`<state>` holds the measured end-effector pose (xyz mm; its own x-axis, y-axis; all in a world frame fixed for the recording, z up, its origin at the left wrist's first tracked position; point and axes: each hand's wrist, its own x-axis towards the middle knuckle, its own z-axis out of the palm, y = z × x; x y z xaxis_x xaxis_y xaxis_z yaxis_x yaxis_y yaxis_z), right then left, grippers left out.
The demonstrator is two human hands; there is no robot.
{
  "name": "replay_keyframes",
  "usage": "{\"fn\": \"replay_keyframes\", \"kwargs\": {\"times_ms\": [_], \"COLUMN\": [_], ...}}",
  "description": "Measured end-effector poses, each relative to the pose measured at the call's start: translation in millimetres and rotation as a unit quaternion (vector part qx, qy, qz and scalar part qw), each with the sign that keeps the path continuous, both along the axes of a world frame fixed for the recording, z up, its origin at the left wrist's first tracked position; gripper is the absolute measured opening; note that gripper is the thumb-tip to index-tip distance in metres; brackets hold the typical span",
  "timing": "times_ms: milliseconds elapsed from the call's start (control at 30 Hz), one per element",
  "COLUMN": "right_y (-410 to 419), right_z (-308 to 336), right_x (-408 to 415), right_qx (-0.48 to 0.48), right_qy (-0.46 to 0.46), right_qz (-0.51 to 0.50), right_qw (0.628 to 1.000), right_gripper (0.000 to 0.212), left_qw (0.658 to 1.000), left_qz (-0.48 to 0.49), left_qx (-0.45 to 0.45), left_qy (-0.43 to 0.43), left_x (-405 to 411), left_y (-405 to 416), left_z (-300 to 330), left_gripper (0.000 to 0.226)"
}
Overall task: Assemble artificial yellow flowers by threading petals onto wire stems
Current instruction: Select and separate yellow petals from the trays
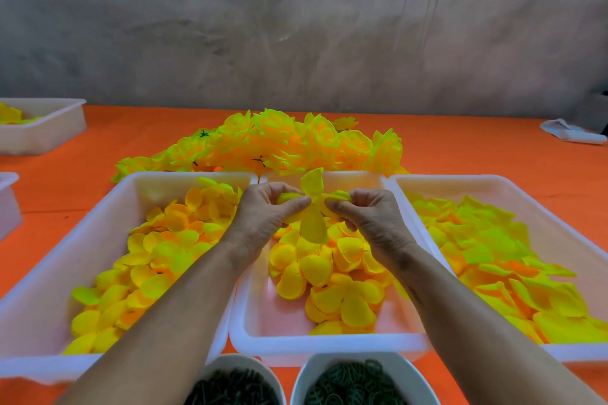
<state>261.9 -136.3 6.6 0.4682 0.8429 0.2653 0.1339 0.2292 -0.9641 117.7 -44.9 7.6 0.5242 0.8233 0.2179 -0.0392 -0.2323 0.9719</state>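
Petal piece [313, 207] pinched between left hand [263, 217] and right hand [368, 223].

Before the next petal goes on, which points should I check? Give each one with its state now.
1. Left hand pinches the petal piece: ok.
2. Right hand pinches it too: ok.
3. Piece held above the middle tray: ok.
4. Petals left in that tray: ok.
5. Wire stem in the piece: cannot tell, fingers hide it.
6. Green parts in the right bowl: ok.
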Motion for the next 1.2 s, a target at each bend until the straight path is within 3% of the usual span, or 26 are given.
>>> {"fn": "replay_keyframes", "kwargs": {"times_ms": [200,333,567,700,833,967,1200], "right_y": [0,4,4,0,1,2,3], "right_z": [1,2,4,3,1,3,5], "right_x": [-2,2,1,0,-1,-1,-1], "right_qx": [0.010,0.001,-0.089,-0.169,-0.160,-0.127,-0.121], "right_qy": [0.010,0.040,0.084,0.019,0.037,0.084,0.137], "right_qz": [-0.040,-0.064,0.058,0.139,0.104,0.076,0.065], "right_qw": [0.999,0.997,0.991,0.976,0.981,0.985,0.981], "right_gripper": [0.025,0.027,0.046,0.039,0.008,0.020,0.023], "left_qw": [1.000,0.997,0.989,0.979,0.990,0.997,0.994], "left_qz": [-0.020,0.029,0.079,0.140,0.114,0.061,0.012], "left_qx": [0.007,0.070,0.114,0.146,0.079,-0.028,-0.084], "left_qy": [-0.004,0.017,0.048,0.043,0.000,-0.047,-0.066], "left_x": [0,1,1,-1,-1,2,1], "left_y": [-2,-1,2,3,1,-3,-3], "left_z": [-1,-2,-7,-7,-4,1,8], "left_gripper": [0.007,0.017,0.040,0.048,0.049,0.044,0.042]}}
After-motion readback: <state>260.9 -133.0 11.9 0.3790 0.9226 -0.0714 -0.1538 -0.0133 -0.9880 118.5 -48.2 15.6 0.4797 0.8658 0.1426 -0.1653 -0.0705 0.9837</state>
